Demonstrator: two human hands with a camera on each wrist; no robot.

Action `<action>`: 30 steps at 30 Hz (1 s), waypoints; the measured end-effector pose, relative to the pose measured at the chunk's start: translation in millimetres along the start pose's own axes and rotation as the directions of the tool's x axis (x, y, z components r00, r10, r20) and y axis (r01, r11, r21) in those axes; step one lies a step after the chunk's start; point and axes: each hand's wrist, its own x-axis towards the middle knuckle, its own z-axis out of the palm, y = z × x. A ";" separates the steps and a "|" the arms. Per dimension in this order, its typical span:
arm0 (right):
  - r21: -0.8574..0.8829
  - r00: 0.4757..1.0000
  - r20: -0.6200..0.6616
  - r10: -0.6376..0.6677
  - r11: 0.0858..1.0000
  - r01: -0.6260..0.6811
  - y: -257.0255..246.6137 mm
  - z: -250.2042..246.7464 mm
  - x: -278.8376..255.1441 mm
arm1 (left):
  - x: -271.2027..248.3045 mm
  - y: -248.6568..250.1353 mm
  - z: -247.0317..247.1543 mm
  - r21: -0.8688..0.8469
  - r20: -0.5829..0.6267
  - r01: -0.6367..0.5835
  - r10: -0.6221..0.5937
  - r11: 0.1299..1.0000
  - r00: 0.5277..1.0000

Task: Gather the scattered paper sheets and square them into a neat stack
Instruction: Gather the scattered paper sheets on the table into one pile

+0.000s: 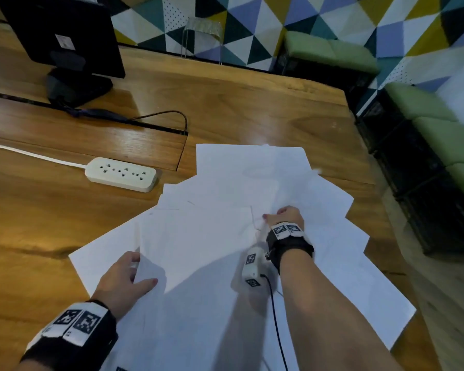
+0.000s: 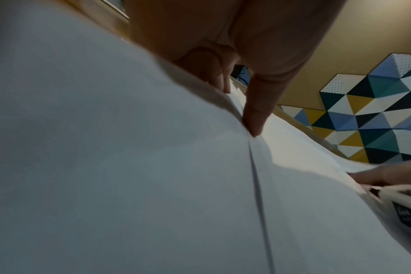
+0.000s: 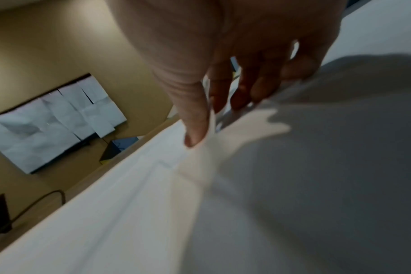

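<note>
Several white paper sheets (image 1: 252, 183) lie fanned and overlapping on the wooden table (image 1: 252, 103). My left hand (image 1: 141, 270) holds the left edge of a near sheet (image 1: 193, 250). In the left wrist view its thumb (image 2: 253, 120) presses on top while the fingers (image 2: 214, 74) curl under the edge. My right hand (image 1: 275, 214) is in the middle of the spread and pinches raised sheet edges. The right wrist view shows its thumb (image 3: 195, 133) on the near face of a lifted sheet (image 3: 293, 166), with the fingers (image 3: 258, 89) behind it.
A white power strip (image 1: 121, 174) lies left of the papers, its cord running off left. A black monitor (image 1: 62, 36) stands at the back left with a dark cable (image 1: 172, 116). The table's right edge is close to the papers; green-cushioned black crates (image 1: 439, 116) stand beyond it.
</note>
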 end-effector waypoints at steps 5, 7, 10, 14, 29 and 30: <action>0.038 0.991 0.020 -0.130 0.991 0.129 39.5 -33.5 -16.2 | -2.5 0.6 -2.9 -0.071 0.006 -0.006 0.007 0.997 1.000; -0.051 0.976 0.125 -0.176 0.982 0.183 61.9 -47.2 -25.9 | -3.7 1.1 -5.2 -0.139 0.012 0.006 -0.004 0.990 1.000; -0.069 0.936 0.294 -0.192 0.973 0.222 90.8 -61.8 -44.1 | -8.9 4.3 -7.5 -0.257 0.038 0.018 -0.008 0.966 0.999; -0.044 0.815 0.534 -0.226 0.955 0.294 111.8 -58.7 -73.6 | -12.9 6.6 -4.8 -0.274 0.054 0.004 0.011 0.962 0.998; 0.140 0.996 -0.017 0.092 0.986 -0.089 87.5 -38.8 -59.8 | -26.6 11.2 13.2 -0.047 -0.052 -0.094 0.092 0.994 0.994; 0.162 0.996 -0.009 0.084 0.983 -0.082 87.7 -36.2 -61.4 | -26.3 10.6 13.6 -0.036 -0.049 -0.101 0.099 0.994 0.994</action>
